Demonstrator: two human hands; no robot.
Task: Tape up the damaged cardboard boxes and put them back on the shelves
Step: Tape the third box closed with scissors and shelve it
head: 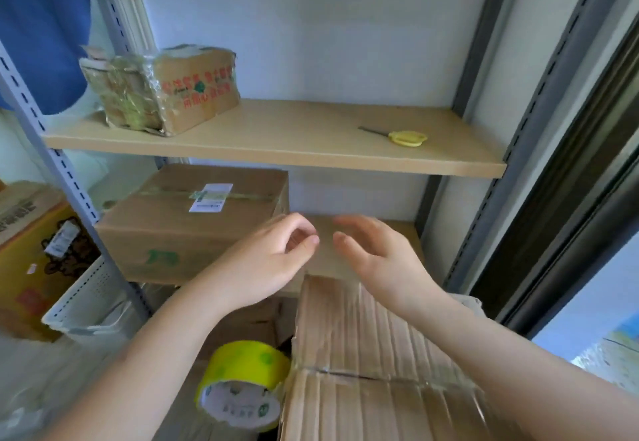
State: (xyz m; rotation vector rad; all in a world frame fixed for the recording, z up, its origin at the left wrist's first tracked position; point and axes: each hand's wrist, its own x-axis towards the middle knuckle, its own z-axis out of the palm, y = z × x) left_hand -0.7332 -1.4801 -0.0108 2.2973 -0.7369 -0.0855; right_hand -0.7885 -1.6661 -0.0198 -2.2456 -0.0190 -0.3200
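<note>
— How's your light?
— You have soft, even daylight, brightest at the right edge by the window (601, 323). The white wall (311, 25) looks flat and pale.

— Any shadows?
— Only faint ones: under the upper shelf (276, 153) and beneath the big box (193, 219).

— Glare?
— Your clear tape on the near carton (373, 354) shows a mild sheen.

— Sharpness?
— Your right hand (377, 254) is smeared by motion; the left hand (273, 260) is slightly soft. The uprights (539, 112) bow outward at the edges, and the lower-left corner is blurred.
</note>
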